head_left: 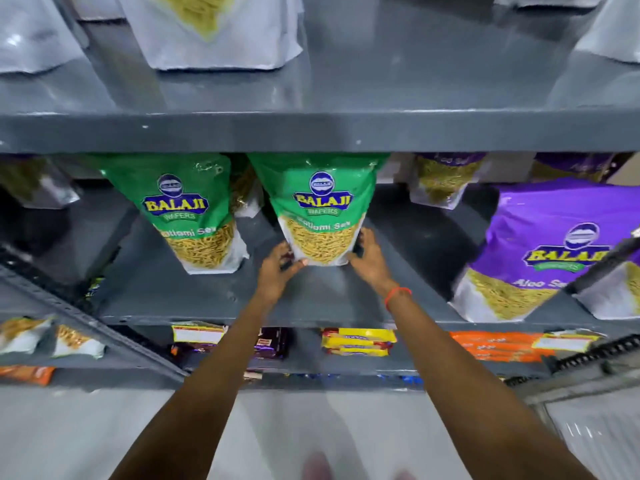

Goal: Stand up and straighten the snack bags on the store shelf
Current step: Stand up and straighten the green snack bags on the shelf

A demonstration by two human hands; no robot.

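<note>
The green Balaji sev bag (320, 216) stands upright on the grey shelf (311, 299), between both hands. The left hand (277, 271) clamps its lower left corner, thumb on the front. The right hand (369, 258) clamps its lower right edge. Left of the left hand stands a second green bag (187, 209); right of the right hand, a purple Aloo Sev bag (540, 251).

place: shop | evidence: grey metal shelving (311, 133) stocked with branded snack bags (187, 209), stacked packets (358, 342) below
</note>
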